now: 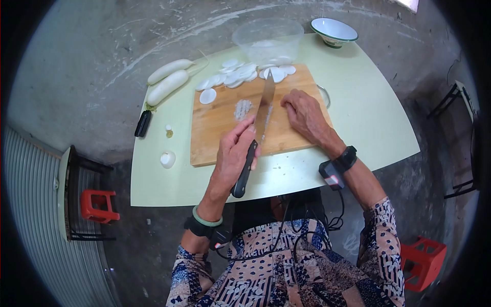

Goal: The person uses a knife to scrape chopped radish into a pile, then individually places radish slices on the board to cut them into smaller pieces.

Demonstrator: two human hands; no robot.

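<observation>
- The far edge of the cutting board (pixel 220 128) is crowded by white slices (pixel 240 75) and a clear bowl (pixel 268 40).
- Bare board is left at its near left corner.

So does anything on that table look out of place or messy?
Mostly tidy. Odd bits: a cut radish end and a small scrap lie off the cutting board on the table, beside a black object. The left hand holds the knife.

From where I stand, nothing here carries writing I can read: no words, brands or numbers on anything in sight, from 12 o'clock round to 6 o'clock.
</observation>
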